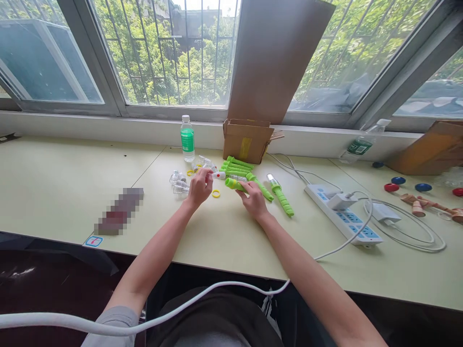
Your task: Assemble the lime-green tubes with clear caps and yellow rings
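Between the fingertips of my left hand [200, 187] is a small white cylinder [219, 175] with a red spot on its side. My right hand [254, 198] is wrapped round a green plastic tube [234, 184], its open end facing the white cylinder, the two a little apart. Behind that hand lie several green tubes [236, 164]. One green tube with a clear tip [280, 195] rests to the right. Clear plastic pieces [179, 179] are scattered left of my left hand. A yellow ring [216, 193] lies between my hands.
A water bottle [187, 140] and a cardboard box [246, 140] stand by the window. At right are a power strip [345, 217] with white cables, another bottle [361, 143], and red and blue balls [422, 188]. A white cable [217, 285] crosses in front of my body.
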Demonstrator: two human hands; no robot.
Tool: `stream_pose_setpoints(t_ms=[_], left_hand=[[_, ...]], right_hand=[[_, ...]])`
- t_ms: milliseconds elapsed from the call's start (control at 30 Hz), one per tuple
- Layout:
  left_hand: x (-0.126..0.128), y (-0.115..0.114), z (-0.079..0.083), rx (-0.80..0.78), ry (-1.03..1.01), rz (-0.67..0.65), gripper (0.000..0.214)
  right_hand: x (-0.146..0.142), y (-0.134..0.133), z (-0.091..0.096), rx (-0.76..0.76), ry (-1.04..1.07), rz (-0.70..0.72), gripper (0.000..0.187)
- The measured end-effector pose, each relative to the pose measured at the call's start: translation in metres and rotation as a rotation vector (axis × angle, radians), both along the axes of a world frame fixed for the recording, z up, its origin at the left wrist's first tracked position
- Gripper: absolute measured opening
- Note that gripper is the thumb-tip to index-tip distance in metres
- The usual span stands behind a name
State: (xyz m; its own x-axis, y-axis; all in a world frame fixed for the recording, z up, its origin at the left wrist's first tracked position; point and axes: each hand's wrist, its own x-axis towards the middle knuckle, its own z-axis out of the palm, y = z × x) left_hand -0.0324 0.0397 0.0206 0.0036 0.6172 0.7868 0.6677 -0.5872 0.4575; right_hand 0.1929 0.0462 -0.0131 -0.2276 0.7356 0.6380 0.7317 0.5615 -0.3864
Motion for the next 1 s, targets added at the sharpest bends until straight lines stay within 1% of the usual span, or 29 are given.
stream_pose_setpoints(t_ms=[133,267,467,667,900,1000], left_hand=[[0.001,-0.003,0.001,-0.013,0.002,-0.055,0.015],[0.001,-0.003,0.000,-0.063,-0.014,-0.136,0.016],[0.000,0.000,-0.002,-0.139,-0.088,-0.171,0.017],[0.007,-0.002,-0.004,-0.239,-0.108,-0.252,0.020],[0.009,-0.002,-0.006,-0.287,-0.257,-0.267,0.022],[0.009,-0.001,-0.006,-0.323,-0.329,-0.298,0.023]], right_hand=[[0.001,0.001,-0.002,0.012,-0.029,0.008,0.036],[0.002,0.000,-0.003,0.020,-0.048,0.005,0.034],[0.001,0.000,-0.003,0.029,-0.071,-0.003,0.033],[-0.001,-0.004,-0.001,0.030,-0.090,0.024,0.032],[-0.003,-0.009,0.003,0.049,-0.055,0.025,0.035],[-0.004,-0.011,0.003,0.059,-0.059,0.045,0.032]])
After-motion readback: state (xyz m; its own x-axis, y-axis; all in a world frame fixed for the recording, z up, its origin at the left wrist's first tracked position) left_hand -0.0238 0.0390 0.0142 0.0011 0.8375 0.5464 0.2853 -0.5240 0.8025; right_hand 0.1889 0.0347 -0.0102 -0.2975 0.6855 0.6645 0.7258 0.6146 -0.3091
